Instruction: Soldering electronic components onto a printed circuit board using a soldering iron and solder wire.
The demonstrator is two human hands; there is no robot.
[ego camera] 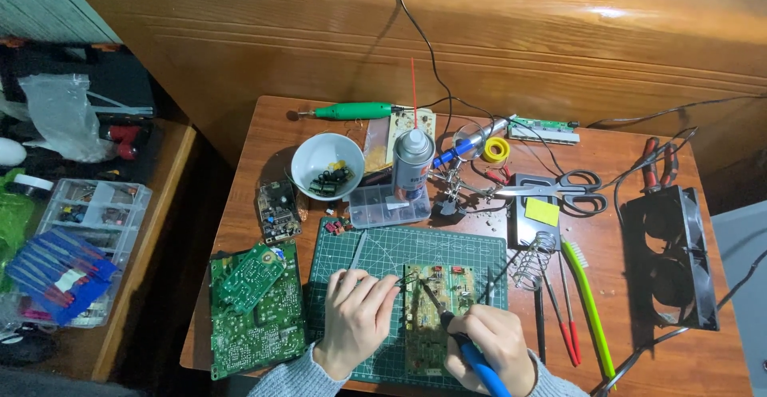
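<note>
Soldering looks under way on the brown circuit board, which lies on the green cutting mat. Right hand, fist-like, grips the blue-handled iron, tip on the board. Left hand, at the board's left edge, pinches tweezers. Next comes, I judge, steady tip contact.

Both hands were low, near the front edge of the counter, with grey sleeves on the wrists. The left hand lay knuckles up, its fingers bent and pinched tight together. The right hand was curled in a closed grip, its thumb side facing left.
</note>
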